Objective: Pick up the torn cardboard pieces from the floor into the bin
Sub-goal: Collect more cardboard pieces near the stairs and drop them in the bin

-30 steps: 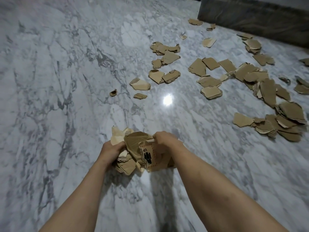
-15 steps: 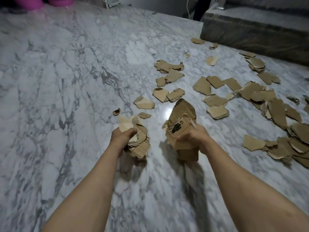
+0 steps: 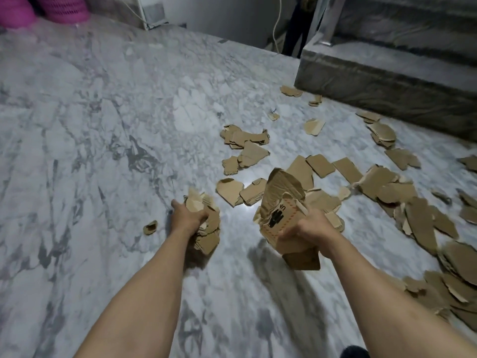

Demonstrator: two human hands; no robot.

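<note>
My left hand (image 3: pixel 187 218) grips a bundle of small torn cardboard pieces (image 3: pixel 207 226) above the marble floor. In my right hand (image 3: pixel 308 231) I hold a bigger stack of cardboard pieces (image 3: pixel 280 215), its front one printed with a black mark and red dashed lines. Several loose brown cardboard pieces (image 3: pixel 384 182) lie scattered over the floor ahead and to the right. One tiny scrap (image 3: pixel 150 227) lies just left of my left hand. Two pink baskets (image 3: pixel 60 7) show at the far top left.
A dark stone step (image 3: pixel 387 94) runs along the back right, with cardboard pieces at its foot. A white cable (image 3: pixel 276 27) hangs by the wall behind. Bare marble floor (image 3: pixel 77 125) spreads to the left.
My hands have separated, each carrying its own bundle, and lifted further from the floor. The view has tilted up, bringing the pink baskets and back wall into sight.
</note>
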